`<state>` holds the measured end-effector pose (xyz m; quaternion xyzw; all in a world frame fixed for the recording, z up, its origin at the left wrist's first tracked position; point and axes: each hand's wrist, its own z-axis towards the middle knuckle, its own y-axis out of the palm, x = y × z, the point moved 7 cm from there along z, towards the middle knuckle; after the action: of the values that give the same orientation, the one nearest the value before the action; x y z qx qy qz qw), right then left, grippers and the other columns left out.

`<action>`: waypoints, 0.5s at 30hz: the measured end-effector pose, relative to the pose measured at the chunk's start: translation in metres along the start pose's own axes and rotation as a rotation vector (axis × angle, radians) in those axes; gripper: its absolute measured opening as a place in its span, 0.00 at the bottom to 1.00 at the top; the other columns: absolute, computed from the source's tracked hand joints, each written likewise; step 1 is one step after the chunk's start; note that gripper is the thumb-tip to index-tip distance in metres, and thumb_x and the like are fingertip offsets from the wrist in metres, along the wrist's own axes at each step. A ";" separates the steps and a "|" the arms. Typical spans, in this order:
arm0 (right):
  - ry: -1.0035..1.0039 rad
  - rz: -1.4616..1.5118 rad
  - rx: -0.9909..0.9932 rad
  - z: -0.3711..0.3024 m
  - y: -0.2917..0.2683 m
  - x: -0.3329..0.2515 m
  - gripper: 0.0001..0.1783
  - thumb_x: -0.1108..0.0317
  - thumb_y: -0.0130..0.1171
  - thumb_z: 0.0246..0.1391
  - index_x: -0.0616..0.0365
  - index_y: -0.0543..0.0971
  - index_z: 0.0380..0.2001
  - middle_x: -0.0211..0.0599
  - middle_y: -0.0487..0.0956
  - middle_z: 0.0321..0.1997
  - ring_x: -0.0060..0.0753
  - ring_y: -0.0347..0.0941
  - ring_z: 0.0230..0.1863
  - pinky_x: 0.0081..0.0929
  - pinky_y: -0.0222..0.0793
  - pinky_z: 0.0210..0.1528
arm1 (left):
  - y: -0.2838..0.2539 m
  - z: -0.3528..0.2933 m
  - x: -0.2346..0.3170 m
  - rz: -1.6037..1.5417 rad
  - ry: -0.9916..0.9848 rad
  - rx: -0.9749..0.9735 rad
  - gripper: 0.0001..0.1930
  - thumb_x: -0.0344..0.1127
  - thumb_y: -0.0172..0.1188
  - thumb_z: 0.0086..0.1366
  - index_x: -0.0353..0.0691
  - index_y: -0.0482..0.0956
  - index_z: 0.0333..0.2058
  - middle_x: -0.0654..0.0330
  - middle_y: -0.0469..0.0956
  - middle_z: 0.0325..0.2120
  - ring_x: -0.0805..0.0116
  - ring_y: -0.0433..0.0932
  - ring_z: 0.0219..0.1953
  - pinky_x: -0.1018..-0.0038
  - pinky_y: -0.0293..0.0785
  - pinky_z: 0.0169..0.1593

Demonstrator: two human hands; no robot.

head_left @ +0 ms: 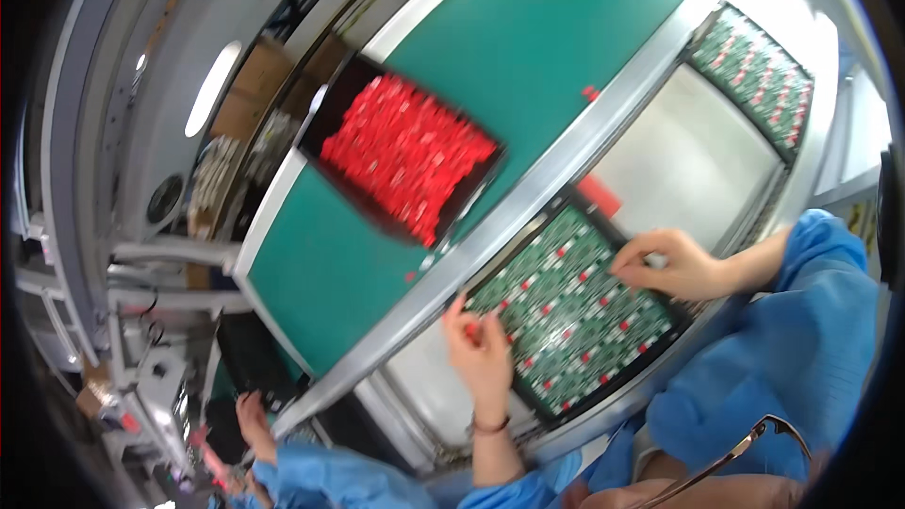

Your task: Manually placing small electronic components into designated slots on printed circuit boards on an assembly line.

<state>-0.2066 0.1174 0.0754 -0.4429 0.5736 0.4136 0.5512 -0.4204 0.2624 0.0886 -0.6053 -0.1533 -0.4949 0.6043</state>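
At the 5 o'clock area, the green circuit board panel (575, 316) lies on the conveyor (679, 160). Red parts are seated across much of it; rows remain. A red part is pinched by the left hand (481, 349); the right hand (665, 264) is pinched, contents unclear. The red parts tray (405, 155) sits at 11 o'clock.

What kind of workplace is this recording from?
Most likely an electronics assembly line: a black tray of green circuit boards lies on a metal-railed conveyor, a black bin of small red parts sits on the green bench, and both hands work in blue smock sleeves.
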 end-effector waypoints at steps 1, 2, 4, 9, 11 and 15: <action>-0.027 -0.025 0.007 0.005 0.001 0.001 0.07 0.70 0.54 0.51 0.62 0.77 0.33 0.32 0.77 0.27 0.19 0.74 0.26 0.17 0.68 0.30 | -0.006 -0.003 -0.016 -0.261 -0.161 0.013 0.17 0.22 0.52 0.55 0.35 0.67 0.45 0.67 0.65 0.25 0.79 0.62 0.25 0.83 0.61 0.31; -0.054 -0.051 0.009 0.009 0.004 0.002 0.08 0.70 0.54 0.51 0.61 0.77 0.33 0.32 0.77 0.27 0.19 0.74 0.27 0.17 0.68 0.31 | -0.007 -0.007 -0.034 -0.513 -0.335 0.013 0.16 0.21 0.51 0.56 0.35 0.68 0.44 0.66 0.66 0.26 0.78 0.63 0.27 0.83 0.63 0.34; -0.035 -0.052 -0.003 0.008 0.009 0.009 0.08 0.69 0.54 0.52 0.61 0.76 0.34 0.31 0.77 0.27 0.18 0.73 0.28 0.17 0.67 0.32 | -0.007 -0.013 -0.041 -0.965 -0.519 0.035 0.14 0.20 0.50 0.55 0.37 0.69 0.41 0.65 0.67 0.29 0.79 0.63 0.28 0.84 0.61 0.32; 0.061 -0.012 -0.079 0.012 0.045 0.037 0.08 0.71 0.52 0.53 0.62 0.74 0.36 0.29 0.75 0.26 0.18 0.72 0.30 0.16 0.65 0.33 | -0.004 -0.002 -0.083 -1.148 -0.500 -0.016 0.07 0.23 0.46 0.58 0.34 0.71 0.35 0.61 0.71 0.30 0.77 0.66 0.29 0.83 0.63 0.34; 0.061 0.071 0.014 0.010 0.054 0.049 0.05 0.74 0.52 0.53 0.62 0.74 0.32 0.32 0.75 0.28 0.20 0.70 0.28 0.25 0.55 0.54 | 0.000 -0.004 -0.113 -1.200 -0.529 -0.060 0.08 0.22 0.45 0.58 0.33 0.71 0.36 0.58 0.73 0.32 0.75 0.69 0.31 0.81 0.66 0.37; 0.021 0.015 0.015 0.009 0.082 0.074 0.03 0.75 0.50 0.52 0.61 0.73 0.30 0.31 0.73 0.25 0.21 0.70 0.28 0.37 0.36 0.65 | -0.004 -0.014 -0.143 -1.216 -0.592 -0.019 0.07 0.25 0.46 0.62 0.33 0.71 0.39 0.54 0.74 0.38 0.70 0.75 0.37 0.79 0.72 0.43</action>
<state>-0.2836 0.1446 0.0002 -0.4385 0.5858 0.4088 0.5454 -0.4952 0.3093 -0.0243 -0.5268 -0.6214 -0.5614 0.1457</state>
